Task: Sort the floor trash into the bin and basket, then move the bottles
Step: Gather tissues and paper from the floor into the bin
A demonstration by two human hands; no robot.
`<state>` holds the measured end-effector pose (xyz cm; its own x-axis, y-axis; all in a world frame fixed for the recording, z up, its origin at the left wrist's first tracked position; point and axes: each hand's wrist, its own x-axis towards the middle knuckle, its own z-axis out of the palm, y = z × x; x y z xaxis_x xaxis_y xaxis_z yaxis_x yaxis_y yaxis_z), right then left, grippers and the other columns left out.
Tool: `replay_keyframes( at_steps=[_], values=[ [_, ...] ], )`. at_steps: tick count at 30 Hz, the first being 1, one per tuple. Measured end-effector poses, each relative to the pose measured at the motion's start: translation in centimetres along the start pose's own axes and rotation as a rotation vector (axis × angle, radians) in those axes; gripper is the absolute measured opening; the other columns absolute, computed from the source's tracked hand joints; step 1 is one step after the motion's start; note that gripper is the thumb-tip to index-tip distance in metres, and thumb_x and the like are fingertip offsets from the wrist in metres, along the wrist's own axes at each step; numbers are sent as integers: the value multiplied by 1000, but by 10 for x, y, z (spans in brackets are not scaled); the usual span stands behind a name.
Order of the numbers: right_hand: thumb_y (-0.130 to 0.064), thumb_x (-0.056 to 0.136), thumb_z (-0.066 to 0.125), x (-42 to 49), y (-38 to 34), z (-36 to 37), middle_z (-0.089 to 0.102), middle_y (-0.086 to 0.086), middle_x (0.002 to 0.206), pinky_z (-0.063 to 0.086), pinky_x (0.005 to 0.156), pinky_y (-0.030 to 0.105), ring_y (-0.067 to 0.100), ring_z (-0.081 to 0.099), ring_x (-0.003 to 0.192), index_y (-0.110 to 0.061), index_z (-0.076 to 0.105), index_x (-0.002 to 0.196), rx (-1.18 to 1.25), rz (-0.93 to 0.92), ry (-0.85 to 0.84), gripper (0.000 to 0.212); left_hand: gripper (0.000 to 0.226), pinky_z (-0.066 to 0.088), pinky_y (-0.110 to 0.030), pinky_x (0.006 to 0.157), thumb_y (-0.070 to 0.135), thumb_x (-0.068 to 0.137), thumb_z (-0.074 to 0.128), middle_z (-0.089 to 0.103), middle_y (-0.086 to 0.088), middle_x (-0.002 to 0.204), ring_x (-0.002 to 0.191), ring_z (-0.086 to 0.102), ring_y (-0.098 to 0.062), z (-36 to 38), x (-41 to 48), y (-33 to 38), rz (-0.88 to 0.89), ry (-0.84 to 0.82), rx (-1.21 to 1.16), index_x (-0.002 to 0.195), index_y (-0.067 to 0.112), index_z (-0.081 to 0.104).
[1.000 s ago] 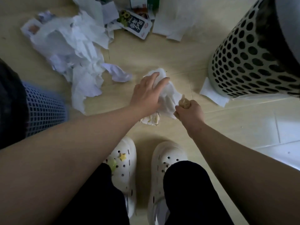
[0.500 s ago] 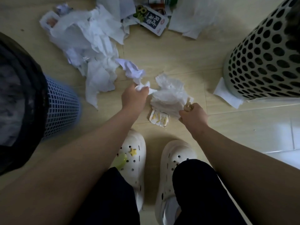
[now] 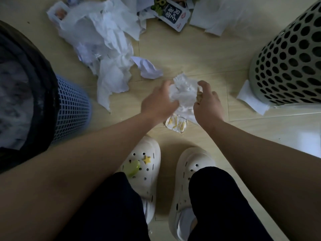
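Trash gathering: we held the crumpled white wad (image 3: 184, 91) between our left hand (image 3: 158, 101) and right hand (image 3: 207, 103), fingers curled round it from both sides, low over the floor (image 3: 191, 49) between bin (image 3: 73, 108) and basket (image 3: 286, 66), probably so loose scraps lifted as one bundle.

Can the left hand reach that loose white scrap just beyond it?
Probably yes: only bare floor lies between the left hand and the white scrap, though its grip is full of the crumpled wad. Right hand pinches a tan bit.
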<state>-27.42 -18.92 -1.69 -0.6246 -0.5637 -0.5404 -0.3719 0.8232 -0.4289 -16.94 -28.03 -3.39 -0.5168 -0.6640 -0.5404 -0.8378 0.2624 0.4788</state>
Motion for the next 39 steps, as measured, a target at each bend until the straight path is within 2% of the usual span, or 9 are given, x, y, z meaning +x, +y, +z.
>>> replay_keyframes(
  at_steps=[7, 12, 17, 22, 24, 28, 31, 35, 39],
  values=[
    [-29, 95, 46, -1, 32, -7, 58, 11, 121, 36, 73, 29, 28, 57, 103, -29, 37, 137, 1, 149, 27, 43, 60, 42, -42, 90, 40, 90, 50, 36, -13, 134, 117, 46, -35, 28, 19, 12, 204, -198, 422, 144, 35, 24],
    [-37, 99, 33, -4, 44, -5, 61, 11, 100, 27, 53, 26, 22, 47, 78, -17, 54, 96, -37, 172, 22, 29, 33, 43, -37, 83, 26, 91, 51, 44, -18, 120, 106, 51, -36, 25, 23, 9, 188, -101, 124, 121, 12, 50],
    [-34, 99, 35, -2, 46, -2, 55, 12, 102, 34, 67, 30, 24, 48, 79, -10, 57, 107, 46, 188, 44, 33, 61, 42, -33, 90, 45, 82, 65, 44, -12, 126, 109, 50, -25, 17, 12, 4, 25, -187, -107, 124, 7, 46],
    [-33, 93, 49, -4, 48, 4, 51, 6, 90, 46, 68, 33, 29, 60, 78, -12, 48, 88, 205, 210, -10, 22, 21, 39, -27, 73, 32, 92, 55, 58, -4, 87, 86, 56, -21, 14, 2, 3, -113, -152, -265, 89, 12, 58],
    [-32, 91, 53, -5, 47, 5, 53, 2, 72, 46, 62, 33, 22, 57, 62, -16, 40, 74, 287, 234, -31, 27, 20, 38, -28, 74, 26, 92, 51, 58, -5, 90, 92, 57, -25, 11, 3, 4, -186, -87, -250, 95, 8, 60],
    [-23, 91, 54, -8, 46, 3, 42, -4, 65, 31, 47, 23, 9, 39, 57, -12, 41, 78, 277, 230, -57, 21, 10, 33, -27, 66, 15, 87, 52, 49, -2, 81, 83, 46, -22, 8, 7, 2, -238, -23, -230, 80, 10, 48],
    [-15, 90, 51, -13, 43, -4, 42, -4, 69, 42, 54, 28, 13, 43, 62, -11, 42, 89, 303, 231, -50, 11, 31, 29, -27, 53, 10, 86, 51, 37, 4, 69, 78, 39, -20, 3, 4, 3, -253, -18, -295, 65, 19, 30],
    [-11, 91, 48, -29, 28, -20, 52, 0, 87, 53, 73, 38, 22, 54, 81, -13, 50, 108, 389, 230, -19, 18, 5, 36, -26, 61, 12, 88, 50, 51, 1, 88, 90, 49, -25, -20, -14, 12, -240, -32, -321, 92, 14, 48],
    [-9, 91, 44, -53, 14, -41, 49, -6, 83, 52, 72, 37, 20, 54, 81, -17, 51, 106, 418, 149, -3, 19, 41, 40, -28, 78, 16, 89, 52, 51, -6, 113, 102, 52, -24, -57, -43, 28, -195, -31, -305, 129, 11, 46]
  ],
)
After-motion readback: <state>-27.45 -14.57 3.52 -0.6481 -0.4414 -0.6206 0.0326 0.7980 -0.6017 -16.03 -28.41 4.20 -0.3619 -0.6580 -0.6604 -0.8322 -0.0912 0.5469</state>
